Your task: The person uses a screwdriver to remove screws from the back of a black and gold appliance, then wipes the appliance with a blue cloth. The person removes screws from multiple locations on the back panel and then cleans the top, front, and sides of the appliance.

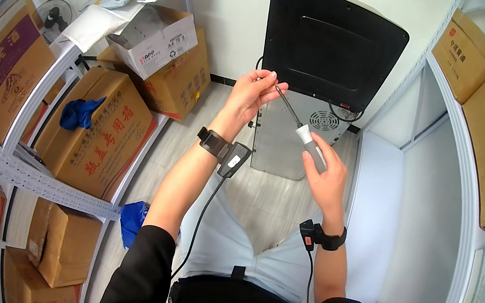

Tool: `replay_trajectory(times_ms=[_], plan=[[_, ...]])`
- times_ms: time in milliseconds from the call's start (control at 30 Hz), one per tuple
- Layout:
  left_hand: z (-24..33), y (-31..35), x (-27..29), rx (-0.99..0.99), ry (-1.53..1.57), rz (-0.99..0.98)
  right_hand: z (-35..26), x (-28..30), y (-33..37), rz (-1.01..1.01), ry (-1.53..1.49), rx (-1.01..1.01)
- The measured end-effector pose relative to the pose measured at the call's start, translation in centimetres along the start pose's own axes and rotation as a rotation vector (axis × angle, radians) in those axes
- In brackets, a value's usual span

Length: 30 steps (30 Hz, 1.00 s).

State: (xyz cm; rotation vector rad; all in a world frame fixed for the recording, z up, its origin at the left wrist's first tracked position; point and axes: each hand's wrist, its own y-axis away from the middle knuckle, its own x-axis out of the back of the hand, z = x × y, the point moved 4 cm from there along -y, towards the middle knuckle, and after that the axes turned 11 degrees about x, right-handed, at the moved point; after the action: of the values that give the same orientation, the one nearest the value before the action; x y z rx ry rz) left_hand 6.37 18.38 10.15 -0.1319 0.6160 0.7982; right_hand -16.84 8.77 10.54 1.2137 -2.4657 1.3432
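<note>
the right hand (329, 176) grips the handle of a grey screwdriver (310, 144), which is in the air before a machine with black panel (335, 51) and metal case (281, 135). the left hand (246, 100) has its fingers pinched together at the tip; if they hold something small, i cannot tell. both hands partly hide the machine. cartons (100, 133) crowd the left shelf (54, 188), one under a blue cloth (82, 113).

A grey-handled screwdriver (303, 132) slants in midair, tip pointing forward-left.
</note>
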Motion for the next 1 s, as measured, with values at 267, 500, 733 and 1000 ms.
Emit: replay_trajectory(times_ms=[267,500,733,1000], plan=[[-0.3,-0.5,-0.1,0.065,0.126,-0.061,-0.2,0.2,-0.1,0.021,0.01,0.017],[0.2,-0.2,-1.0,0.007,-0.009,-0.035,-0.5,0.7,-0.1,0.036,0.012,0.065],[1.4,-0.7,-2.8,-0.052,-0.043,-0.086,1.2,-0.5,-0.1,0.103,-0.399,-0.281],[4.7,-3.6,-7.4,-0.071,0.139,-0.172,-1.6,0.7,-4.8,0.272,0.003,0.013]])
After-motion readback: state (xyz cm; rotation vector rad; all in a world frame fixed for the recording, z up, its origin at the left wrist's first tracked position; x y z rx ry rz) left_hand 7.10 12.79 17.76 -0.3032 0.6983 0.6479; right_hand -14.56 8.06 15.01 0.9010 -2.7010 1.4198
